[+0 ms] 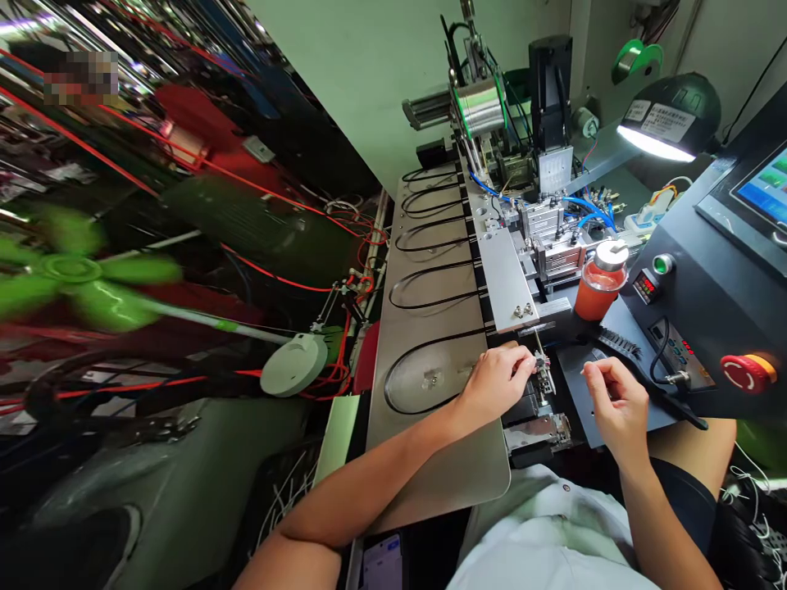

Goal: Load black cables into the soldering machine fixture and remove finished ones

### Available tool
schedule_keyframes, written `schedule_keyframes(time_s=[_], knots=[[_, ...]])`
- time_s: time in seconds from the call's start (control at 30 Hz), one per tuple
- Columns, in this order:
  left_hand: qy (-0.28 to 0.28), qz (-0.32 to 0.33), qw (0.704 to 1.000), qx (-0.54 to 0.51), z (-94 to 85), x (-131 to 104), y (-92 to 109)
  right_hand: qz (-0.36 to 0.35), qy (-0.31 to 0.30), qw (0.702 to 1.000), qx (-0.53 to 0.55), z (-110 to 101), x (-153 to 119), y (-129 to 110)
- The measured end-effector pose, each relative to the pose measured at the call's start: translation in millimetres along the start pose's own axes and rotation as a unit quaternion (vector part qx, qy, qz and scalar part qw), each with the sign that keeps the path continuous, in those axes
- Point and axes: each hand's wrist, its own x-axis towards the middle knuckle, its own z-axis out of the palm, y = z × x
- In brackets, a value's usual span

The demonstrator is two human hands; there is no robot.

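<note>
My left hand (pixel 501 378) reaches over the metal plate with its fingers bent together at a small metal clamp fixture (pixel 543 375). What those fingertips grip, if anything, is hidden. A looped black cable (pixel 388 378) lies on the plate beside this hand, and part of its loop passes behind the wrist. To the right of the fixture, my right hand (pixel 620 410) is raised with thumb and forefinger pinched. A tiny pale bit shows at its fingertips, too small to name. More looped black cables (pixel 393 297) lie in a row further up the plate.
A jar with red contents (pixel 599 283) stands behind a black-bristled brush (pixel 620 342). A solder wire spool (pixel 480 108) sits on the machine at the back. The lit lamp (pixel 673 115), control panel and red emergency button (pixel 747 373) are at right. A green fan (pixel 77 269) is at left.
</note>
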Motion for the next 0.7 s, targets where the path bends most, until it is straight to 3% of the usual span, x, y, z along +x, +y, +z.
schedule_keyframes(time_s=[0.13,0.3,0.37,0.57,0.7], knots=[[0.004,-0.01,1.0,0.024,0.6,1.5,2.7,-0.006,-0.012,1.0,0.002,1.7,2.6,4.6],[-0.009,-0.011,0.999,0.04,1.7,5.2,4.8,-0.03,-0.15,0.988,-0.001,8.9,15.5,7.2],[-0.012,-0.009,0.999,0.044,1.6,6.3,5.1,-0.045,-0.176,0.983,-0.008,15.2,21.5,6.5],[-0.008,-0.003,0.998,0.07,3.0,5.5,4.3,-0.056,-0.182,0.982,0.014,35.9,28.8,8.2],[0.034,0.008,0.994,0.1,9.6,-1.8,3.6,-0.036,-0.154,0.985,0.065,43.5,23.8,13.0]])
